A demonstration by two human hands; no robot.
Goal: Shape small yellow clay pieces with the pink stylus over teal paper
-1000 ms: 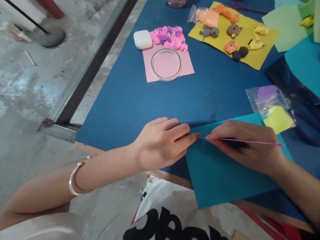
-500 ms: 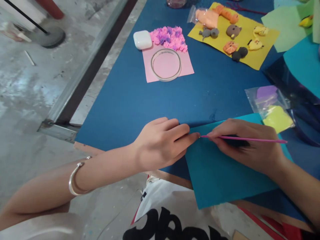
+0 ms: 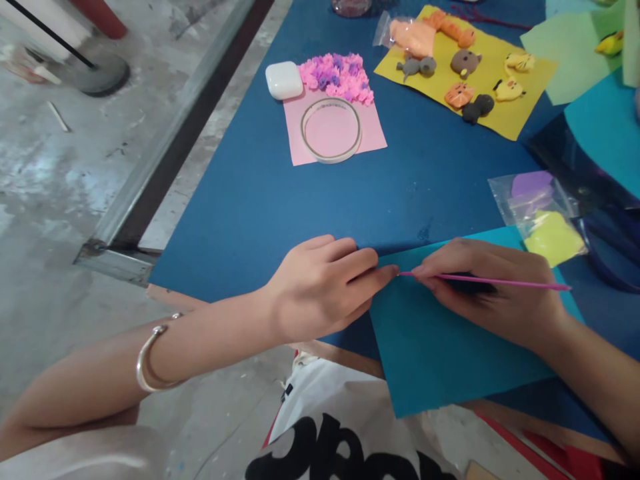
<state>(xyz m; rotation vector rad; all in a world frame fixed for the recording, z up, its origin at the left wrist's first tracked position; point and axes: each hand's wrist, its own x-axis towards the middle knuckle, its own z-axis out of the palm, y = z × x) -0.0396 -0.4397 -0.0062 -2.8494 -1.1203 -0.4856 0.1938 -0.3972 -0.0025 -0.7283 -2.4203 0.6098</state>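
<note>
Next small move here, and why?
Probably a slight nudge of the pink stick by the right hand, with the left hand steady. The stick's tip is at the left fingertips, and the right hand pinches close behind that tip, suiting fine control. Detail there is too small to make out.

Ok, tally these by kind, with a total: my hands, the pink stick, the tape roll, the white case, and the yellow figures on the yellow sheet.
Hands, left hand and right hand: 2
Pink stick: 1
Tape roll: 1
White case: 1
Yellow figures on yellow sheet: 2
Total: 7
</note>
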